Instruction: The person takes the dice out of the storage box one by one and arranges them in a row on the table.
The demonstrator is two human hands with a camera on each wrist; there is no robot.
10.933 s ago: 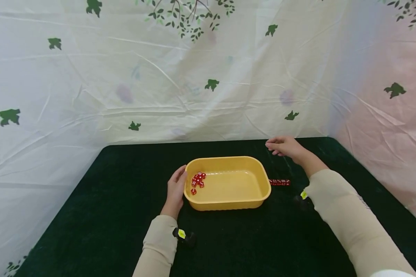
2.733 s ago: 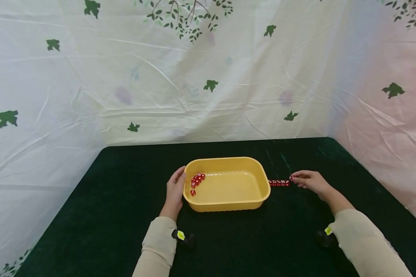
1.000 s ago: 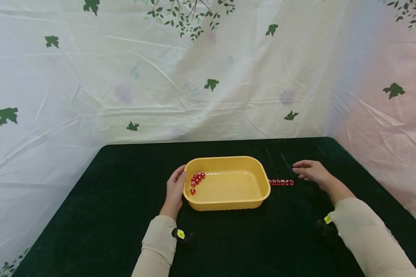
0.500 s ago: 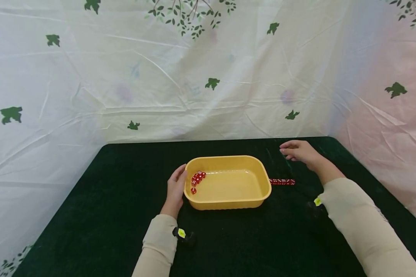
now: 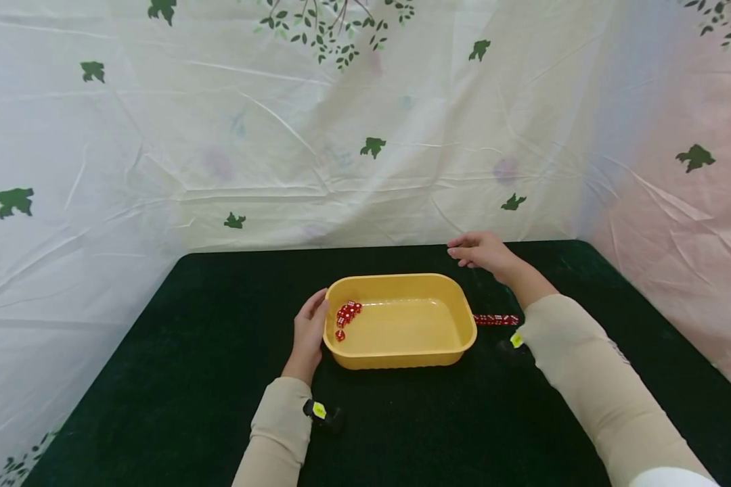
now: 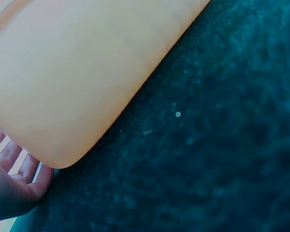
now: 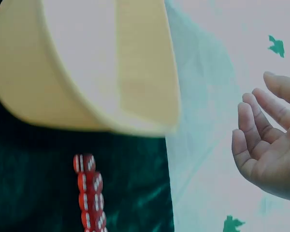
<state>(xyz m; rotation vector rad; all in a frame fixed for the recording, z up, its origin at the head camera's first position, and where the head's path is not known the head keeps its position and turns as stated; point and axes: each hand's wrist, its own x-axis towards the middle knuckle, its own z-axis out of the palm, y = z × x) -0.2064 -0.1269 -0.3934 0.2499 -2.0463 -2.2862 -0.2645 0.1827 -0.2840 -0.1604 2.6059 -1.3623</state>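
Reaching over the far right corner of the yellow plastic tub (image 5: 402, 321), the right hand (image 5: 481, 250) is held empty, fingers relaxed. The red dice cluster (image 5: 346, 316) at its left end should be pinched singly while the left hand (image 5: 309, 335), fingers straight, steadies it on the dark green worktop (image 5: 158, 379).

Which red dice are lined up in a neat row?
The row of dice on the black table, right of the yellow tub. The dice inside the tub lie in a loose heap.

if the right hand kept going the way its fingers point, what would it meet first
The right hand points left, above the table just behind the yellow tub. It would likely pass the far rim with nothing in its path, though depth is unclear.
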